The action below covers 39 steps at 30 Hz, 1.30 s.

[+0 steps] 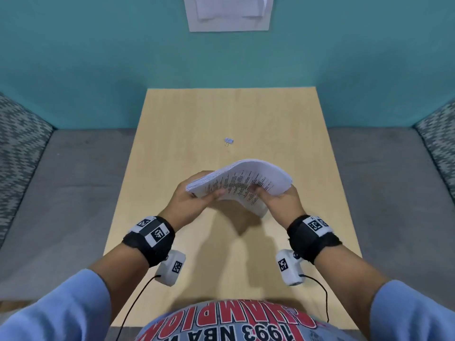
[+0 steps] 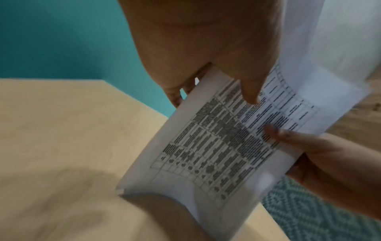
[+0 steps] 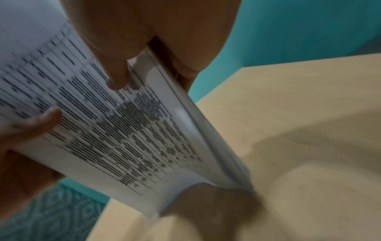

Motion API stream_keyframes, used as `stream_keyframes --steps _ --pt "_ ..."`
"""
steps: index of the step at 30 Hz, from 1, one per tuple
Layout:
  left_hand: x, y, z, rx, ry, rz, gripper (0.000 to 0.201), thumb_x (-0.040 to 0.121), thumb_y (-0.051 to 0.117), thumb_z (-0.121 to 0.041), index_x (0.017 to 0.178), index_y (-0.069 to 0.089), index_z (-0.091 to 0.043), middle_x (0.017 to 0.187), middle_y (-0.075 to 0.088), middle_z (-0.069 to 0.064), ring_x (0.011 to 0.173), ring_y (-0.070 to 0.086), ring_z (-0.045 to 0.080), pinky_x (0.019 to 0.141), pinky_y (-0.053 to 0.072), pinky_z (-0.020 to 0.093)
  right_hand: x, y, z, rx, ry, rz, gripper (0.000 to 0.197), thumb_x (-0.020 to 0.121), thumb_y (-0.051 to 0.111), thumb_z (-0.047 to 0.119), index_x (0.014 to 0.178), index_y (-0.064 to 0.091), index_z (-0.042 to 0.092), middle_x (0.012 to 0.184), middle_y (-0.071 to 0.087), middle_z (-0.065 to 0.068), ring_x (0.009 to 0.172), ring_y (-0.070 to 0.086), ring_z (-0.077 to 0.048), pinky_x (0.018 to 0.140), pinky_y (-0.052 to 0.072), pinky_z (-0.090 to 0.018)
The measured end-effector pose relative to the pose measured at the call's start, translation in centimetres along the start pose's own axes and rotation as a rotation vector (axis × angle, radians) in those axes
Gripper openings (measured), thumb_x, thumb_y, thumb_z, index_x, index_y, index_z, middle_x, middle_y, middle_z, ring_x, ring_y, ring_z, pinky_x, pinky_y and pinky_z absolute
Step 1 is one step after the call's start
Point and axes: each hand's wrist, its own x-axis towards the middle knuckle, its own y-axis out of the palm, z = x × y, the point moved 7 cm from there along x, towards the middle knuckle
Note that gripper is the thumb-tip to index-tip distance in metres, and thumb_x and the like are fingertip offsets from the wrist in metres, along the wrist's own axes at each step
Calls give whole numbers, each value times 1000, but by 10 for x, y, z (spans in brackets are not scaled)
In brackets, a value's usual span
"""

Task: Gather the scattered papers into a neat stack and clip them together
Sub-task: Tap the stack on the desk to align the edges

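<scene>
A stack of printed papers (image 1: pixel 242 179) stands on edge over the middle of the wooden table (image 1: pixel 307 148), its top bowed over toward the far side and its lower corner touching the tabletop. My left hand (image 1: pixel 194 198) grips the stack's left side, thumb on the printed face. My right hand (image 1: pixel 278 199) grips its right side the same way. The left wrist view shows the paper stack (image 2: pixel 216 146) with its printed table between both thumbs; the right wrist view shows the stack (image 3: pixel 128 130) with its layered sheet edges. A small binder clip (image 1: pixel 229 141) lies on the table beyond the papers, apart from them.
A teal wall (image 1: pixel 98 57) rises behind the table, with a sheet of paper (image 1: pixel 229 13) pinned to it. Grey cushioned seating (image 1: pixel 61 193) flanks the table on both sides. Cables run from the wrist cameras toward my body.
</scene>
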Motion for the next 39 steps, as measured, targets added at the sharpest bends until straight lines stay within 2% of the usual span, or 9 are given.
stream_keyframes --steps 7,11,17,20,23,28,30,35,39 --pt "27 -23 -13 20 -2 -78 25 90 86 -16 115 81 -16 107 84 -3 94 77 0 93 62 25 17 -3 8 -26 -37 -24 8 89 81 26 85 77 32 94 81 2 99 77 -21 96 60 -44" --pt "26 -28 -20 -39 7 -206 20 81 94 -16 98 84 -13 94 86 -4 85 79 3 80 64 23 16 -5 24 6 -128 -17 13 88 81 27 84 78 39 93 83 7 94 78 -13 91 60 -33" --pt "20 -3 13 -103 -104 82 48 80 90 1 122 76 -16 118 84 3 112 79 18 100 63 37 17 0 -12 -44 25 -13 13 84 85 27 95 79 25 97 82 1 95 78 -16 96 60 -45" --pt "20 1 27 -88 -164 135 42 87 86 -4 123 74 -21 117 84 -7 114 78 13 98 63 31 20 2 -18 -45 48 -21 6 88 82 26 92 77 27 96 81 3 92 77 -9 96 60 -43" --pt "24 0 28 -41 -137 94 33 90 87 -19 121 76 -25 120 83 -4 115 78 15 105 61 44 20 2 -15 -26 23 -5 11 89 81 24 84 76 32 90 79 13 82 75 5 92 60 -35" --pt "27 -12 26 -2 -67 -101 42 77 92 -47 109 82 -22 111 83 13 100 78 26 97 60 55 16 -5 -14 20 -50 -46 15 87 83 20 83 78 33 88 82 10 89 78 -6 86 61 -29" --pt "25 -8 36 7 -100 -103 42 74 94 -50 106 83 -25 111 84 11 103 80 29 96 62 58 16 -2 -25 -63 -8 -42 6 88 82 28 84 78 31 90 82 4 92 78 -15 85 63 -37" --pt "32 -9 45 33 -138 -99 34 72 97 -41 101 84 -29 107 86 1 106 81 24 98 63 55 26 8 -42 -248 49 -18 36 89 75 46 97 79 11 96 80 -16 93 76 -35 86 61 -51" --pt "40 -15 41 120 -144 0 33 75 98 -31 104 83 -31 111 85 -6 106 79 10 100 63 42 38 3 -40 -226 43 43 31 88 79 39 103 79 12 103 81 -10 100 76 -29 91 61 -44"
